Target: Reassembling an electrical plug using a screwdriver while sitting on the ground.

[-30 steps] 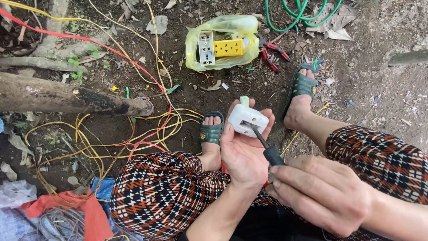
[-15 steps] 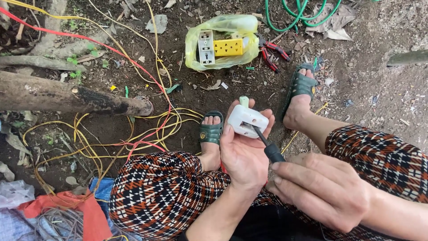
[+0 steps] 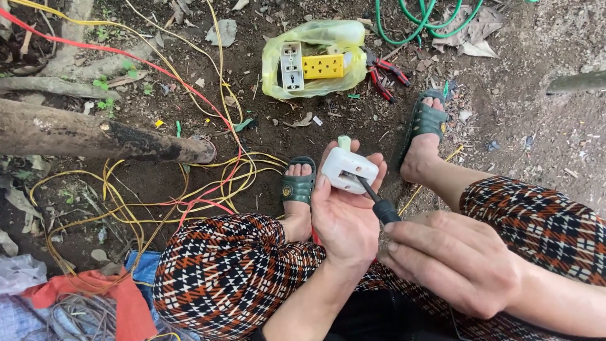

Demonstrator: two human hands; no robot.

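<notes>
My left hand (image 3: 344, 211) is palm up between my knees and holds a white plastic plug (image 3: 348, 169) with a pale green tip at its far end. My right hand (image 3: 451, 259) grips a black-handled screwdriver (image 3: 377, 201), and its tip is set into the face of the plug. Both hands hover above the dirt ground, over my feet in dark green sandals (image 3: 298, 185).
A yellow plastic bag (image 3: 314, 58) holding a white and a yellow socket strip lies ahead, red-handled pliers (image 3: 385, 72) beside it. Tangled yellow and red wires (image 3: 189, 183) spread at left by a log (image 3: 95, 136). Green hose (image 3: 429, 19) lies at top.
</notes>
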